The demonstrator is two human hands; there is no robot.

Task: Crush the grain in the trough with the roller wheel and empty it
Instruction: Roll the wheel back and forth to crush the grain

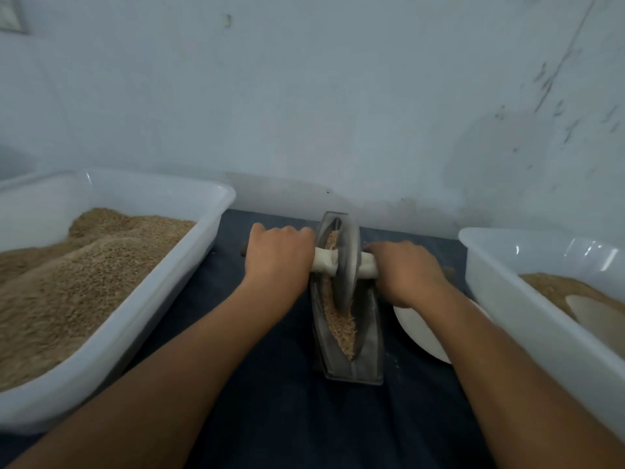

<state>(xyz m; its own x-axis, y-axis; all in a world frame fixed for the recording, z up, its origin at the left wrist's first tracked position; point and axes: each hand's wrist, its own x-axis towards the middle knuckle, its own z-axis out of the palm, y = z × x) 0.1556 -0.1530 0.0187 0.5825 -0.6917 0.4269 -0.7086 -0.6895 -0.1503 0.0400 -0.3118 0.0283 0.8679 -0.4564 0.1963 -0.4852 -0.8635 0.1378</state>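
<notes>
A narrow, boat-shaped metal trough [350,333] is sitting on a dark blue cloth [270,401], running away from the person toward a pale wall [338,96]. Its grey sides are sloping into a V, and coarse tan grain [340,324] is lying along the groove, heaped mostly toward the near end. A thin grey roller wheel [346,265] is standing upright on edge in the groove, its rim sinking into the grain near the trough's middle. A pale, cloth-wrapped axle handle [324,260] is sticking out from both faces of the wheel. The left hand [279,253] is curling its fingers around the left end; the right hand [404,270] is gripping the right end likewise. A white tub [189,265] heaped with whole grain is standing to the left, another white tub [507,299] to the right, and a white dish [419,333] is peeking out under the right forearm.
</notes>
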